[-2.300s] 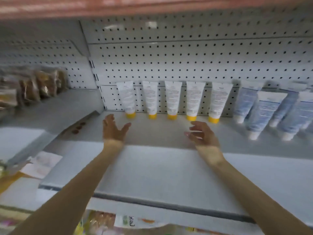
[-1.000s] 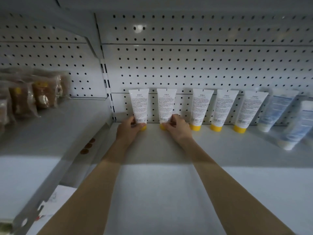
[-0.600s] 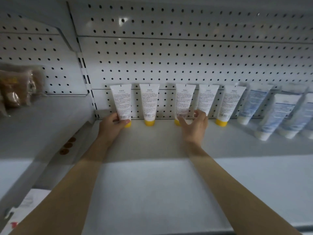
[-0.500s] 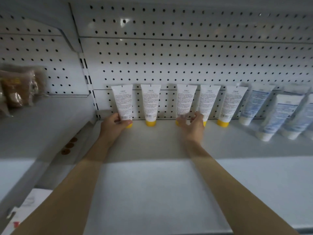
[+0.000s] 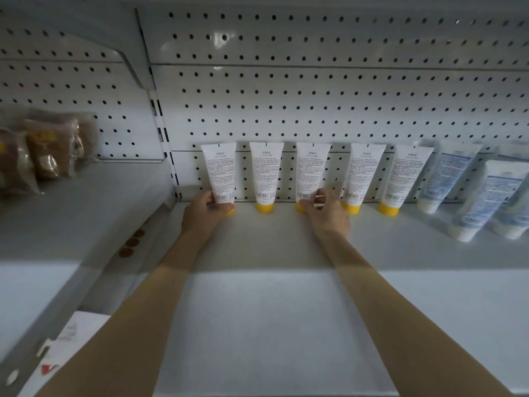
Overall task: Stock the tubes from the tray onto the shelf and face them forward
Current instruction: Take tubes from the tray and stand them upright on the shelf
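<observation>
Several white tubes with yellow caps stand cap-down in a row against the pegboard at the back of the white shelf (image 5: 272,305). They show their printed backs with barcodes. My left hand (image 5: 204,214) grips the bottom of the leftmost tube (image 5: 219,171). My right hand (image 5: 326,212) pinches the base of the third tube (image 5: 310,170), covering most of its cap. The second tube (image 5: 265,174), fourth tube (image 5: 361,174) and fifth tube (image 5: 403,176) stand untouched. No tray is in sight.
Blue-and-white tubes (image 5: 486,196) lean against the pegboard at the right. Brown packaged goods (image 5: 43,150) sit on the neighbouring shelf to the left. A paper tag (image 5: 68,339) shows below at the lower left.
My right hand has shifted slightly left, from between the third and fourth tubes onto the third tube's base. My left hand has kept its hold on the leftmost tube.
</observation>
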